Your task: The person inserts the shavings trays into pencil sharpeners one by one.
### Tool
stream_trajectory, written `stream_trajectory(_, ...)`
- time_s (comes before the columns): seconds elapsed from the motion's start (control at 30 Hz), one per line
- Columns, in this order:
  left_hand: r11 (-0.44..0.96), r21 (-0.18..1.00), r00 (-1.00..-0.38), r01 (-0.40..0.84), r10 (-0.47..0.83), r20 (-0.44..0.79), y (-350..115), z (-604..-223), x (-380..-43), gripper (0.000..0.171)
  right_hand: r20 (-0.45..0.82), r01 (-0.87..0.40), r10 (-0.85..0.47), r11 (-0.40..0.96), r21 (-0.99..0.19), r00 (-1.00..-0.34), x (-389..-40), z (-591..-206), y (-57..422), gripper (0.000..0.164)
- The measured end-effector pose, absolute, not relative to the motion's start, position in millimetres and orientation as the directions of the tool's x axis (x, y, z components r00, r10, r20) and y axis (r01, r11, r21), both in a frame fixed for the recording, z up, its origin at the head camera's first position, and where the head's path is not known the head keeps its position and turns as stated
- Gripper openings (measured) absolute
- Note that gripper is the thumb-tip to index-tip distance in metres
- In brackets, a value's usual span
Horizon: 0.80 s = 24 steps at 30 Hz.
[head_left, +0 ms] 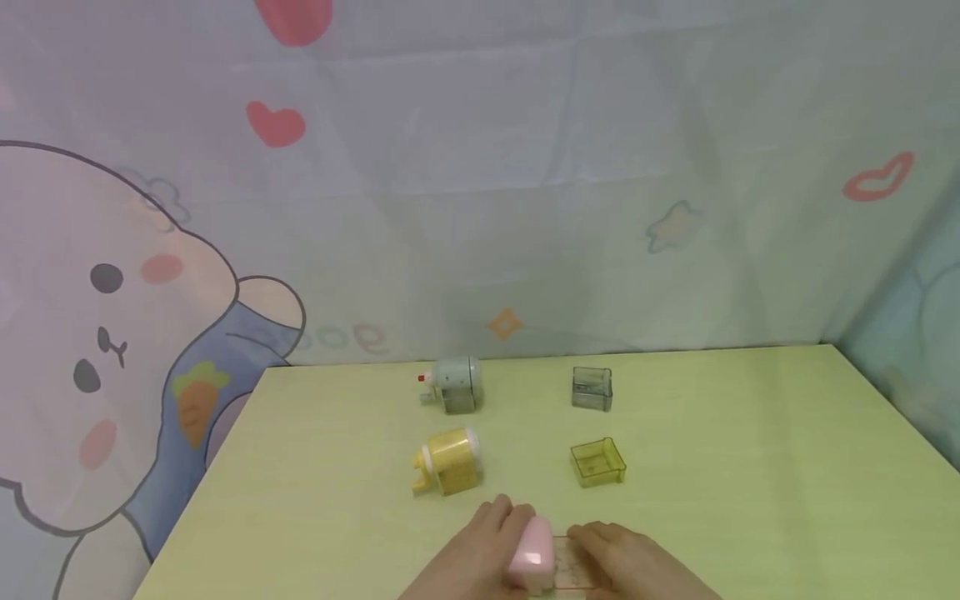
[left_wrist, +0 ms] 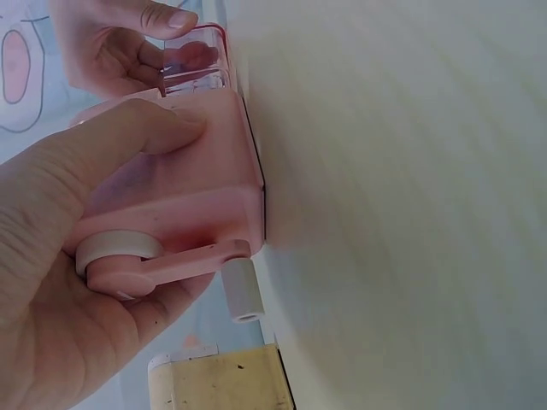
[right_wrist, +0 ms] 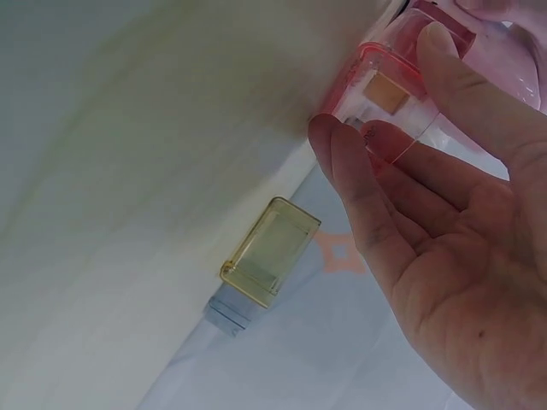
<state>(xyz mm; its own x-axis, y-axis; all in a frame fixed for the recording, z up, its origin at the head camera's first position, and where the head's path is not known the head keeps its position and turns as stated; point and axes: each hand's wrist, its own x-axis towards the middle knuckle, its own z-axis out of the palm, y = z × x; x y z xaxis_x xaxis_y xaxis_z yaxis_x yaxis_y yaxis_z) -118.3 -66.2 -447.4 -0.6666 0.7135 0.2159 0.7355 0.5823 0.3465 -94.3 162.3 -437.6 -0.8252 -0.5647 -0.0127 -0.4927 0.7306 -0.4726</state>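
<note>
At 12 o'clock, behind everything: one printed cloth backdrop (head_left: 480, 167). Before it, one pale yellow table (head_left: 750, 483). Remaining bearings from the pink sharpener at the near edge.

Hands, two. Left hand (head_left: 480, 550), at 9 o'clock: fingers wrapped round the pink sharpener (head_left: 534, 552). Right hand (head_left: 633, 560), at 3 o'clock: thumb and fingers pinching a clear, pink-rimmed drawer (head_left: 568, 571), which meets the body; how far in it sits, I cannot tell.

Sharpeners, apart from that: yellow (head_left: 453, 462), toward 11; grey (head_left: 456, 385), farther out, same bearing.

Loose drawers: yellow (head_left: 598, 467), toward 1; smoky grey (head_left: 592, 389), beyond it, between 12 and 1.

Crank knob (left_wrist: 244, 290), whitish, on the pink sharpener's 9 o'clock side.

Step, by my reading: drawer and body being handled at their joint, fitting or parting unclear. Next move seems to call for a steady left hold and a straight slide of the drawer.
</note>
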Motion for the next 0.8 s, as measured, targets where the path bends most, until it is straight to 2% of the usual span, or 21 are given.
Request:
stream_trajectory(0.37,0.578,0.330,-0.658,0.746,0.717,0.230,-61.7,-448.5,-119.5,0.069,0.041,-0.532,-0.572,0.733,-0.424,-0.819,-93.2,-437.6,160.7,0.047)
stream_trajectory(0.8,0.584,0.338,-0.662,0.738,0.725,0.192,-57.3,-446.1,-118.3,0.069,-0.013,-0.500,-0.576,0.721,-0.480,-0.818,-95.8,-437.0,158.1,0.050)
